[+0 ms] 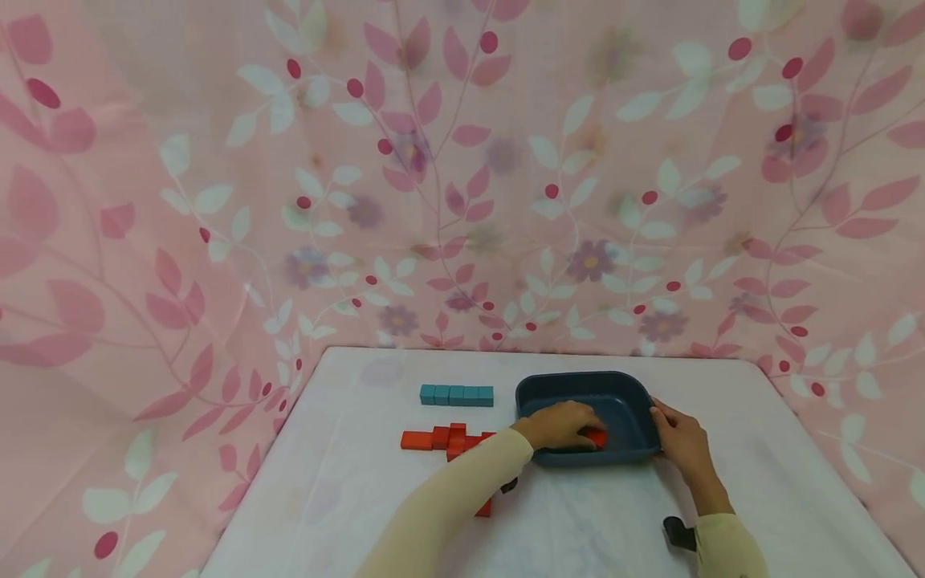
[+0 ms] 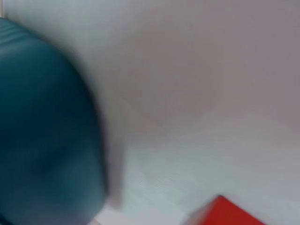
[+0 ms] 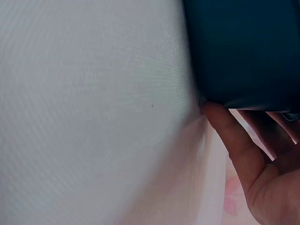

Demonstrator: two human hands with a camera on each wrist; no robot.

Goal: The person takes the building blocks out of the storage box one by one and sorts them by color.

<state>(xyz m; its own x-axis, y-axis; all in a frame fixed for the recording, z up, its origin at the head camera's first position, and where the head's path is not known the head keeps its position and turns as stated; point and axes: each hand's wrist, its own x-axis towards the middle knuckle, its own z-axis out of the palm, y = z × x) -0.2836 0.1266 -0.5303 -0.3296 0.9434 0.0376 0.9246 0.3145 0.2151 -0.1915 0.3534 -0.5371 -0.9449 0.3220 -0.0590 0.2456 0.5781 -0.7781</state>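
A dark blue rectangular tray [image 1: 627,413] with rounded corners stands on the white table. Over its near left rim reaches my left hand [image 1: 564,424], its fingers curled at a red block [image 1: 598,438] inside the tray. My right hand [image 1: 682,445] holds the tray's right end. In the right wrist view its thumb presses near a lower corner of the tray [image 3: 248,51], the other fingers partly hidden behind. The left wrist view shows the tray's outer wall [image 2: 47,131] and part of a red block [image 2: 229,213], but not the left fingers.
Left of the tray lies a group of red blocks [image 1: 417,440], some touching or stacked, partly covered by the left sleeve [image 1: 462,498]. Behind them is a straight row of teal blocks [image 1: 457,396]. A pink floral cloth [image 1: 448,241] hangs behind the white table [image 1: 347,482].
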